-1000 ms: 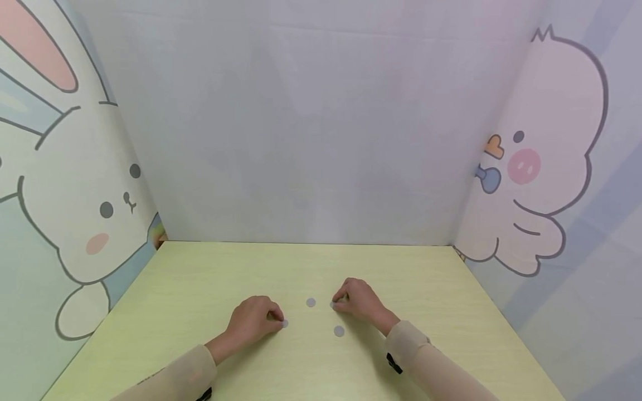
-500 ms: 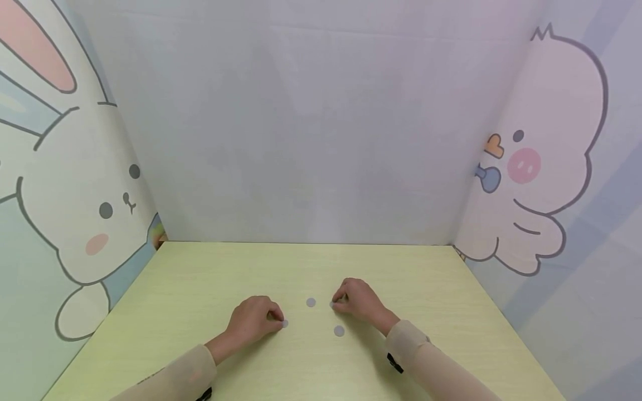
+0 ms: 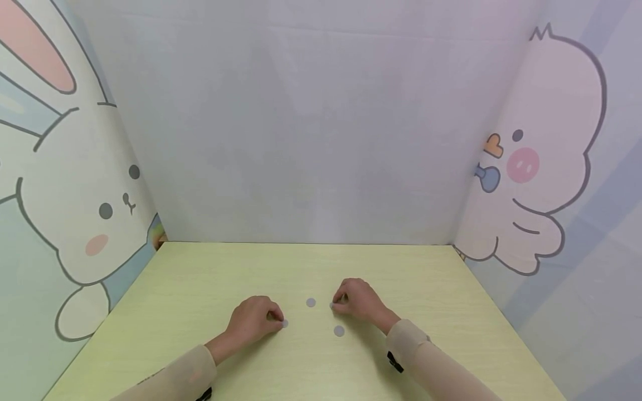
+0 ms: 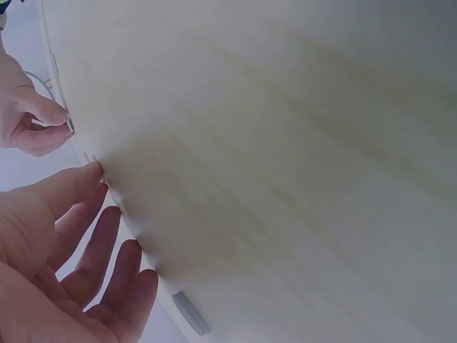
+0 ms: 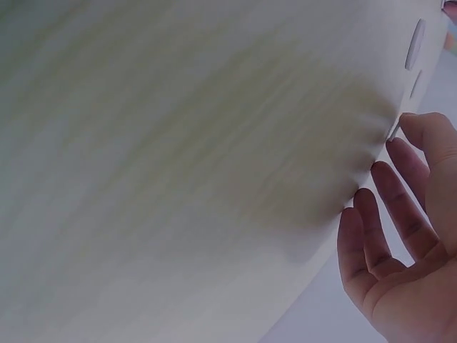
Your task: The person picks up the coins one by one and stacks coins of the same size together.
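Observation:
My left hand (image 3: 253,320) pinches the edge of a small grey disc (image 3: 286,323) between thumb and index finger, low over the tabletop. Its other fingers are loosely bent, with their tips at the table surface in the left wrist view. To the right, my right hand (image 3: 358,301) pinches a second grey disc (image 5: 393,131) by its edge, partly covered by the fingertips. Between the hands lie two more flat discs: one farther back (image 3: 311,302), and a nearer disc (image 3: 339,331) in front of the right hand.
The pale yellow table (image 3: 225,267) ends at a plain whitish backdrop (image 3: 311,133). A wall printed with a rabbit (image 3: 75,206) stands on the left, and one with a white chick-like figure (image 3: 557,128) on the right. Black bands (image 3: 395,362) show under the beige sleeves.

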`<action>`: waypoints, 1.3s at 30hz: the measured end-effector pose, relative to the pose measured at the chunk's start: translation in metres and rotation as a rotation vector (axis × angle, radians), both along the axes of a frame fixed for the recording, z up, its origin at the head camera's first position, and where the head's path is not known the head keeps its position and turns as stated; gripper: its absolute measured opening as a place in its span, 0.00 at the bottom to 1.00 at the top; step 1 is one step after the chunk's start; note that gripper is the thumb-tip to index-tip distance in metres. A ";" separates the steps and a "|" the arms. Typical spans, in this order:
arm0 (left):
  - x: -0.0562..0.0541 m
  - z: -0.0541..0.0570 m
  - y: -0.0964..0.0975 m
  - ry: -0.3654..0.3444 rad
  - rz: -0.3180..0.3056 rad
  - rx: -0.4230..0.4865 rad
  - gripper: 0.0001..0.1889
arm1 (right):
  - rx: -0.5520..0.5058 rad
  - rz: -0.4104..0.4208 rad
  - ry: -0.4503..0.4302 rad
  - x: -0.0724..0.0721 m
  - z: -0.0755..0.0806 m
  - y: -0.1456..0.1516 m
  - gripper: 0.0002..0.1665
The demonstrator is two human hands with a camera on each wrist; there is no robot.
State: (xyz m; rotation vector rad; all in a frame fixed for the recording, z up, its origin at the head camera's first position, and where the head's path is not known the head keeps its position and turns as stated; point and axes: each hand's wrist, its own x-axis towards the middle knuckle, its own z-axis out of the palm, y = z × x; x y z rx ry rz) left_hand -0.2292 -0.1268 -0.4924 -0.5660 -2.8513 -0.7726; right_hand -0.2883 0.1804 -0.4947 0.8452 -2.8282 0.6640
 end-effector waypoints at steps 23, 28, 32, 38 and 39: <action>0.001 0.002 0.000 0.002 -0.004 0.002 0.08 | -0.034 0.132 0.026 0.014 0.007 -0.038 0.05; 0.001 0.002 0.000 -0.005 -0.006 0.002 0.07 | -0.034 0.148 0.039 0.018 0.008 -0.046 0.03; 0.000 0.002 -0.001 -0.005 -0.004 0.002 0.08 | 0.004 0.152 0.067 0.019 0.008 -0.054 0.03; -0.001 0.001 0.000 -0.006 -0.003 -0.001 0.07 | 0.053 0.149 0.043 0.020 0.007 -0.066 0.03; -0.001 0.001 0.000 -0.007 -0.003 -0.001 0.07 | 0.056 0.149 0.036 0.020 0.007 -0.068 0.03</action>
